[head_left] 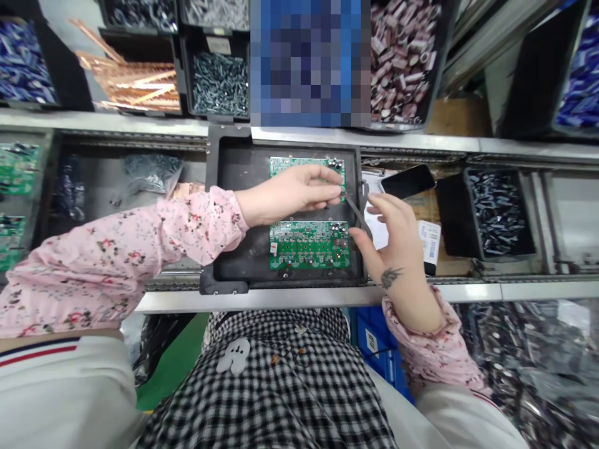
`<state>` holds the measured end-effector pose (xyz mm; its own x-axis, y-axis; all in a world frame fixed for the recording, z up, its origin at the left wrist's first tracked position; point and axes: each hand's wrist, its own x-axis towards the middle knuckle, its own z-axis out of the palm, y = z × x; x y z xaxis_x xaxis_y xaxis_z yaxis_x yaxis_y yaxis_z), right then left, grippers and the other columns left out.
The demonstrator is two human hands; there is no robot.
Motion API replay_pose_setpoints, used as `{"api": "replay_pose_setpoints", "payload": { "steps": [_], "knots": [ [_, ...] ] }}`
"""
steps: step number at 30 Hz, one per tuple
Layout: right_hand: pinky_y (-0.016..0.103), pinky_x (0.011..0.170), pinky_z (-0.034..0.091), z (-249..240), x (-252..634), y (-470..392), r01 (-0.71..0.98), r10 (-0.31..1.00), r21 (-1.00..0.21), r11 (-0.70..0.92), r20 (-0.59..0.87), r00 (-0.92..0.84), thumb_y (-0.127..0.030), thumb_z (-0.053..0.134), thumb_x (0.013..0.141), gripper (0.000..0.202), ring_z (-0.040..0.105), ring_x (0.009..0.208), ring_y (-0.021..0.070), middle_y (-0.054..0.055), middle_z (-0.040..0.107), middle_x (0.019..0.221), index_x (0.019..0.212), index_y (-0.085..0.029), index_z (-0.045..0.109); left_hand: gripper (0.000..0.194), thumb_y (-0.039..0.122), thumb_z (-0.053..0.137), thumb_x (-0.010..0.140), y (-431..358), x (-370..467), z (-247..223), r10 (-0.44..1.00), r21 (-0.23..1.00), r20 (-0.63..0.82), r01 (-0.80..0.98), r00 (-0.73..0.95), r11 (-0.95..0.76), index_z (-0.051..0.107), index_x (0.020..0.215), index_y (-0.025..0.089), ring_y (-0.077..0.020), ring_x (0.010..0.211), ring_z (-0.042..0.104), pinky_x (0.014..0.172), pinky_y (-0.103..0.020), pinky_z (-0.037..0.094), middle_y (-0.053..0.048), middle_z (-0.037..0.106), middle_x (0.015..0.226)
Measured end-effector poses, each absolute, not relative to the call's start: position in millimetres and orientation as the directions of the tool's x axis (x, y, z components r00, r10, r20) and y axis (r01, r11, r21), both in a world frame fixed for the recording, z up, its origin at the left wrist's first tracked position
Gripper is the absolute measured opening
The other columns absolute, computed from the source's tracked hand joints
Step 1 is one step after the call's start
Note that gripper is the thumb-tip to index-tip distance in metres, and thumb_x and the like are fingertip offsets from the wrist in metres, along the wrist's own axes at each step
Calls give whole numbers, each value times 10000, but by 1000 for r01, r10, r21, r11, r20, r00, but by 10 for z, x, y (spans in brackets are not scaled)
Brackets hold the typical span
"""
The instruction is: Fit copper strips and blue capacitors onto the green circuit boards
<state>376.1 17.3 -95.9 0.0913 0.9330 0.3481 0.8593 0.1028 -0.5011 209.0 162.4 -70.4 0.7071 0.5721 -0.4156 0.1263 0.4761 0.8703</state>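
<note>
A thin dark bent strip (358, 213) spans the gap between my hands. Its upper left end meets the pinched fingertips of my left hand (304, 190), which is over the upper green circuit board (281, 163) and hides much of it. My right hand (395, 240) curls around the strip's other side, thumb below and fingers above, at the right edge of the black tray (238, 249). Just below my left hand, the lower green circuit board (309, 246) lies flat in the tray, its small parts showing.
Right of the tray are a black phone (408, 182), white papers (374, 221) and a black bin of small metal parts (498, 212). Bagged parts (152, 173) and more boards (17, 168) lie left. Part bins, one with brownish pieces (403, 56), line the back behind a metal rail (524, 148).
</note>
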Motion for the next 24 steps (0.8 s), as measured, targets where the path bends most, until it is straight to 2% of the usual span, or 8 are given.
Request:
{"api": "replay_pose_setpoints", "payload": {
  "steps": [3, 8, 10, 13, 16, 19, 22, 24],
  "knots": [
    [404, 795, 592, -827, 3719, 330, 792, 923, -577, 201, 383, 44, -324, 641, 940, 310, 710, 851, 215, 46, 744, 1075, 1250, -308, 646, 56, 73, 624, 954, 1532, 2048, -712, 478, 809, -447, 114, 756, 577, 604, 996, 104, -68, 681, 625, 669, -201, 452, -25, 670, 793],
    [360, 706, 576, -727, 3662, 526, 758, 912, -590, 279, 410, -16, -268, 661, 928, 118, 710, 765, 192, -17, 769, 900, 987, -342, 731, 41, 113, 616, 969, 1513, 1996, -743, 469, 858, -391, 129, 792, 497, 580, 985, 102, -63, 644, 587, 635, -193, 430, -16, 661, 774],
    [352, 661, 558, -721, 3738, 635, 751, 933, -599, 276, 355, -60, -290, 686, 908, 74, 693, 711, 186, -23, 765, 860, 939, -336, 734, 55, 156, 608, 979, 1551, 1998, -746, 477, 917, -348, 187, 807, 353, 582, 981, 108, -88, 690, 611, 672, -221, 455, -31, 670, 799],
    [353, 647, 534, -800, 4001, 906, 752, 960, -619, 225, 271, -64, -336, 682, 898, 59, 667, 681, 186, -13, 760, 832, 886, -304, 731, 106, 221, 629, 974, 1832, 1966, -713, 578, 942, -216, 324, 787, -90, 608, 1023, 130, -173, 915, 654, 808, -300, 484, -68, 684, 924],
    [375, 694, 521, -976, 4313, 1210, 794, 976, -594, 128, 217, 4, -323, 618, 910, 127, 657, 727, 201, 27, 757, 840, 901, -253, 723, 154, 254, 567, 1010, 2448, 1836, -690, 814, 684, -6, 596, 581, -421, 615, 1127, 166, -236, 1220, 528, 1006, -380, 419, -81, 658, 1069],
    [407, 777, 505, -1138, 4476, 1396, 851, 991, -513, 111, 123, -55, -332, 580, 919, 157, 638, 802, 211, 50, 755, 901, 914, -255, 717, 213, 311, 520, 1038, 3134, 1635, -766, 947, 414, 51, 857, 316, -308, 621, 1160, 169, -222, 1267, 434, 1132, -427, 324, -51, 636, 1118],
    [421, 793, 491, -1223, 4477, 1452, 860, 993, -499, 103, 94, -65, -381, 545, 948, 188, 617, 841, 218, 41, 746, 933, 883, -307, 705, 263, 321, 550, 996, 3520, 1461, -922, 947, 243, -44, 923, 319, -299, 661, 1172, 160, -212, 1196, 479, 1150, -403, 326, -21, 639, 1130],
    [432, 777, 486, -1248, 4455, 1465, 863, 995, -498, 84, 93, -43, -401, 547, 946, 198, 615, 830, 229, 44, 737, 910, 866, -306, 701, 277, 339, 575, 982, 3580, 1399, -1017, 941, 226, -46, 921, 334, -316, 671, 1200, 198, -188, 1140, 485, 1143, -367, 331, 6, 652, 1135]
  ]
}}
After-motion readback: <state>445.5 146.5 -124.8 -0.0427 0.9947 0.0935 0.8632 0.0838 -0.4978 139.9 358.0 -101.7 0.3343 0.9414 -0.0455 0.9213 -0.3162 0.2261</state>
